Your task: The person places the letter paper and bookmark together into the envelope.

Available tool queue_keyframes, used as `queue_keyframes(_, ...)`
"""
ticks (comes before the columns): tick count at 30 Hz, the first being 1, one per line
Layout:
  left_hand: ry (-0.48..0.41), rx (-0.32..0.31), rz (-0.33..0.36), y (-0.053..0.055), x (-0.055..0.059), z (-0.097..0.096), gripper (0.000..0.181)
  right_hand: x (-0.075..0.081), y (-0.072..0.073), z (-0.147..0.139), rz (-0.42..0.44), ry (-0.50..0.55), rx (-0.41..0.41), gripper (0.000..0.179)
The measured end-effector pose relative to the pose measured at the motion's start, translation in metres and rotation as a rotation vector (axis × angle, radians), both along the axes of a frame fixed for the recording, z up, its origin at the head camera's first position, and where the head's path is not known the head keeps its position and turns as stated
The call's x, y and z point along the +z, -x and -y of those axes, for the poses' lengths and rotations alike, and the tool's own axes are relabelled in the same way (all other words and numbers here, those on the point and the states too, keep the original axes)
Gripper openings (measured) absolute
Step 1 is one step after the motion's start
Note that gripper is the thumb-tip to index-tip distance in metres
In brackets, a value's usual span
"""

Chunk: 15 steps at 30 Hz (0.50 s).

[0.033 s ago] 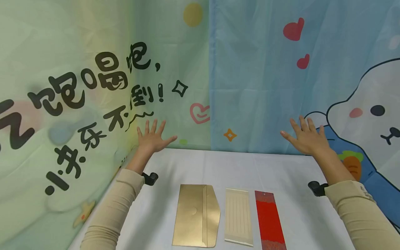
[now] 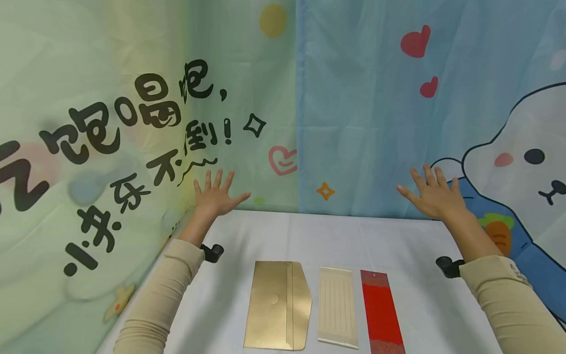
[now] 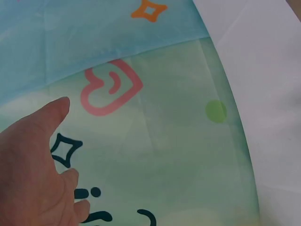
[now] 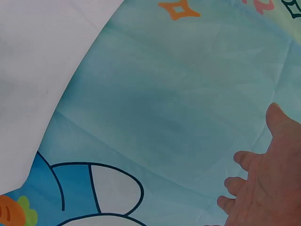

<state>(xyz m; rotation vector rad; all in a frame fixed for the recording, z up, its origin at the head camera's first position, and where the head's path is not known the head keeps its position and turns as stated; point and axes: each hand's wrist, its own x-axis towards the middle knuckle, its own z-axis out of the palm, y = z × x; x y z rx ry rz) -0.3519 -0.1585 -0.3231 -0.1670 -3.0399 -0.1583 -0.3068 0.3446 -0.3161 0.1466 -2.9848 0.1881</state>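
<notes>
Black Chinese lettering (image 2: 160,114) on the green curtain (image 2: 132,160) — "唱", "乐", "不" legible

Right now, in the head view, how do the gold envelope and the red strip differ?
Colour: the gold envelope has a metallic gold tone; the red strip is bright red with duller ends.
Shape: the envelope is broad, with slanted corners along its right side; the strip is narrow and long.
Place: the envelope lies left of the pale ribbed piece, the strip right of it.
Both lie flat on the white tabletop, untouched.
</notes>
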Motion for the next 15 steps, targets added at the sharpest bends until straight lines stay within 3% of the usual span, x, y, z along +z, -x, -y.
queue_keyframes(4, -0.004, 0.005, -0.021, -0.004, -0.003, -0.001, 0.087, -0.003, -0.005, 0.001, -0.015, 0.000, 0.008, 0.087)
queue_keyframes(7, -0.013, 0.018, -0.083, -0.012, -0.008, -0.004, 0.082, -0.008, -0.013, 0.006, -0.073, 0.001, 0.019, 0.083)
queue_keyframes(15, -0.066, 0.020, -0.287, -0.051, -0.029, -0.019, 0.071, -0.034, -0.047, 0.047, -0.386, 0.059, 0.046, 0.046)
